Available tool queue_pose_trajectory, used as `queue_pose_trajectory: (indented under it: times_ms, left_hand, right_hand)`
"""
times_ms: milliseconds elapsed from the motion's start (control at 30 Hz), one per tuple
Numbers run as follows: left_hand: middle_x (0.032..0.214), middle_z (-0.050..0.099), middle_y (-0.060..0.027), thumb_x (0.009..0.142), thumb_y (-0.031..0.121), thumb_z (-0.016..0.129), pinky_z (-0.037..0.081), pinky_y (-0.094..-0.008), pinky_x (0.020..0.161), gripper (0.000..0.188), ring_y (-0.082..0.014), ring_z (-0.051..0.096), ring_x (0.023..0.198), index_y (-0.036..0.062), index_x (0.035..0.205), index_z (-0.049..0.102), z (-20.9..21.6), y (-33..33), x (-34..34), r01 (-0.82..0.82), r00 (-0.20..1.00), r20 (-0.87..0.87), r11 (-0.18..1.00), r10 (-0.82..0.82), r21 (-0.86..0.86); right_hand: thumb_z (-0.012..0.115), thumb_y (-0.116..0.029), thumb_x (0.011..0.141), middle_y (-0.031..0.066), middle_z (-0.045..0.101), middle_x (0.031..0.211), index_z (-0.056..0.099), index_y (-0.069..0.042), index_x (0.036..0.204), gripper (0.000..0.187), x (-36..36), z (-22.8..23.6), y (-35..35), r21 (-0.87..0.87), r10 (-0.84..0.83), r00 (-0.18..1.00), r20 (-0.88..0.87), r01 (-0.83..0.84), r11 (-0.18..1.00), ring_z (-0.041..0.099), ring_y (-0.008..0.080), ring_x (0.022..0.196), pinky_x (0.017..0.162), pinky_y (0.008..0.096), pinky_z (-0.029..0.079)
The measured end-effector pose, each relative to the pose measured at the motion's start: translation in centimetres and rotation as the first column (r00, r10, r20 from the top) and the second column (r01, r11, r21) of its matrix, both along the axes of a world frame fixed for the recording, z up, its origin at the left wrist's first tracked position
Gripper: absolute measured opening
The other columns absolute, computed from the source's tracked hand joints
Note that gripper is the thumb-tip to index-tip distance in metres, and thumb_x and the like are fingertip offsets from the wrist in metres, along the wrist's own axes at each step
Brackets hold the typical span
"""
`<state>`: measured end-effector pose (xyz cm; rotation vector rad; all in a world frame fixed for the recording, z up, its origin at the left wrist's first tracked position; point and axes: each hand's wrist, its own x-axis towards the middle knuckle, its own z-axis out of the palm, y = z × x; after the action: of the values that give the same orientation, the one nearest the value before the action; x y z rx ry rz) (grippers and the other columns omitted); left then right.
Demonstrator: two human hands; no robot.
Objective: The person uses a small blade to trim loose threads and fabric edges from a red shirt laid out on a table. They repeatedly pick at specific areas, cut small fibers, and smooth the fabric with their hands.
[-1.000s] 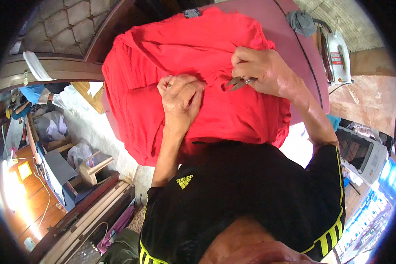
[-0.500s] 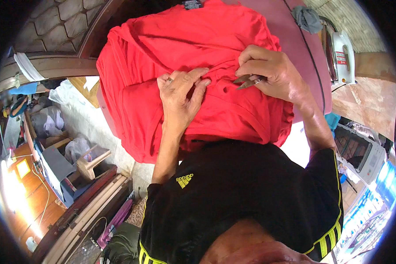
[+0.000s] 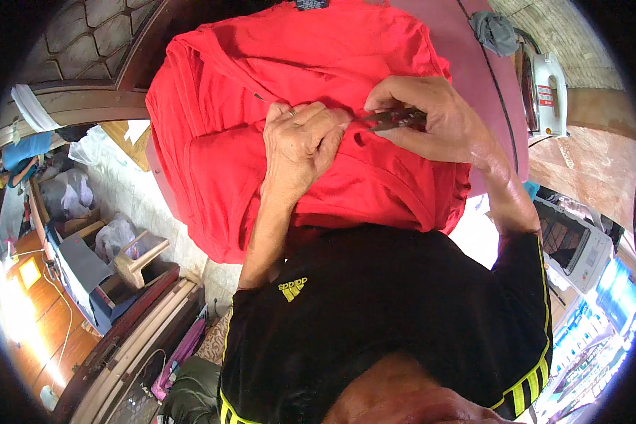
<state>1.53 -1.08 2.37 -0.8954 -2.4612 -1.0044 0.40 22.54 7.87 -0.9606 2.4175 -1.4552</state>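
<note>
A red garment [image 3: 219, 162] lies bunched in front of me, with a dark label at its far edge. My left hand [image 3: 300, 141] is closed on its middle, thumb and fingers pinching a fold. Just right of it, my right hand [image 3: 438, 116] grips a pair of dark metal thread snips [image 3: 396, 119], its blades pointing left toward the pinched fold. Motion blurs the tips, so whether they touch the cloth is unclear. Below the blades shows a small dark hole or gap in the cloth. Beyond my left fingers lies a thin dark sliver [image 3: 259, 97].
The garment rests on a pink padded surface [image 3: 498, 106] crossed by a black cord. At the far right stand a white iron [image 3: 548, 95] and a grey cloth bundle [image 3: 495, 32]. Plastic bags [image 3: 120, 237] and a wooden piece [image 3: 140, 263] are at the left.
The snips have moved slightly left, closer to my left fingers. My left hand has shifted a little right, and its fingers have curled in more tightly.
</note>
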Motion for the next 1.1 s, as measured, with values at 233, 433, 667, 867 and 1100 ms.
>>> queue_pose_trajectory:
  times_ms: [233,433,667,867,1100]
  left_hand:
    - [0.078,0.066,-0.003,0.083,0.002,0.066,0.033,-0.0365,0.064,0.01,-0.0224,0.06,0.064,0.0099,0.086,0.061,-0.7,0.1,0.5,-0.048,0.997,0.067,0.983,0.037,0.177]
    - [0.087,0.07,-0.0067,0.089,0.005,0.067,0.04,-0.0346,0.072,0.005,-0.0232,0.062,0.07,0.0066,0.091,0.063,-0.5,-0.3,1.0,-0.053,0.993,0.11,0.99,0.039,0.13]
    - [0.087,0.069,-0.0068,0.089,0.005,0.068,0.041,-0.0352,0.074,0.007,-0.0241,0.061,0.069,0.0066,0.093,0.064,-0.6,-0.1,1.2,-0.072,0.993,0.107,0.988,0.057,0.14]
    - [0.083,0.067,-0.0077,0.087,-0.004,0.062,0.043,-0.0348,0.071,0.01,-0.0237,0.062,0.072,0.0052,0.09,0.061,-1.0,-0.6,2.1,-0.187,0.978,0.149,0.924,0.145,0.335]
    - [0.083,0.064,-0.0099,0.082,-0.001,0.069,0.052,-0.0418,0.071,0.012,-0.0317,0.065,0.08,0.0044,0.093,0.066,6.4,-11.4,9.5,0.37,0.566,0.772,0.926,-0.29,0.077]
  right_hand:
    - [0.066,-0.015,0.091,0.0128,0.065,0.086,0.056,-0.004,0.104,0.019,0.4,0.8,-0.3,0.175,-0.032,0.994,0.103,0.014,0.984,0.067,0.0303,0.08,0.07,0.0396,0.051]
    - [0.061,-0.014,0.093,0.0145,0.063,0.091,0.055,-0.002,0.097,0.015,0.9,0.6,-1.3,0.299,-0.021,0.994,-0.105,0.051,0.953,0.065,0.0362,0.086,0.073,0.0455,0.05]
    - [0.06,-0.012,0.093,0.0101,0.063,0.095,0.056,-0.005,0.101,0.011,0.6,0.8,-2.2,0.453,-0.011,0.994,-0.113,0.061,0.89,0.064,0.0336,0.09,0.071,0.0441,0.049]
    - [0.061,-0.011,0.092,0.0106,0.062,0.093,0.056,-0.005,0.099,0.011,0.8,0.2,-2.2,0.321,0.026,0.988,-0.154,0.025,0.947,0.064,0.0325,0.087,0.071,0.0424,0.05]
    - [0.063,0.003,0.077,0.01,0.061,0.091,0.061,-0.002,0.106,0.03,0.9,0.0,0.4,0.05,0.038,0.996,-0.084,-0.034,0.998,0.065,0.0268,0.083,0.072,0.0355,0.052]
